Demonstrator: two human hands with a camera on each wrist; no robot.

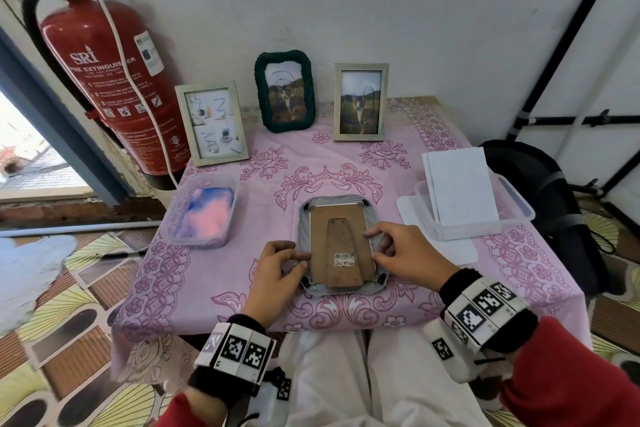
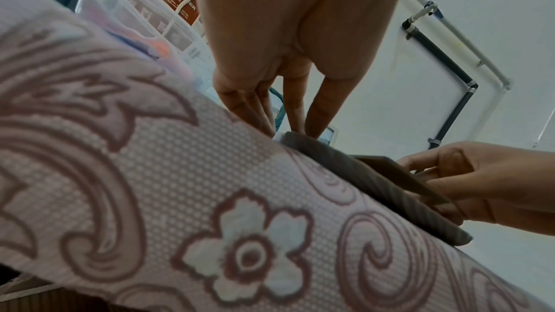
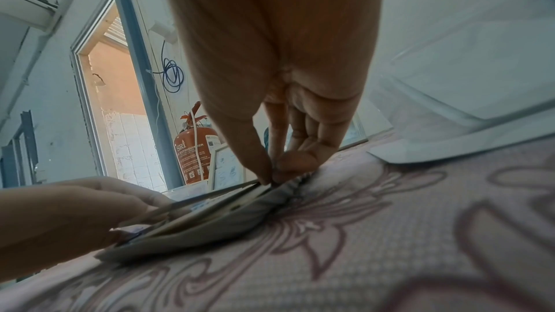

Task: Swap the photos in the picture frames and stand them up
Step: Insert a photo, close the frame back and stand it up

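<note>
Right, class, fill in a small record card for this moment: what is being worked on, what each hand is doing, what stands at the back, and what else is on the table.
Worked on: grey frame, face down on the pink tablecloth, brown backing board up
Left hand: fingers at the frame's left edge
Right hand: fingertips at the backing board's right edge
Standing at back: pale frame, dark green frame, second pale frame
Also on table: tub of pink and blue material, clear tub holding white sheets
</note>
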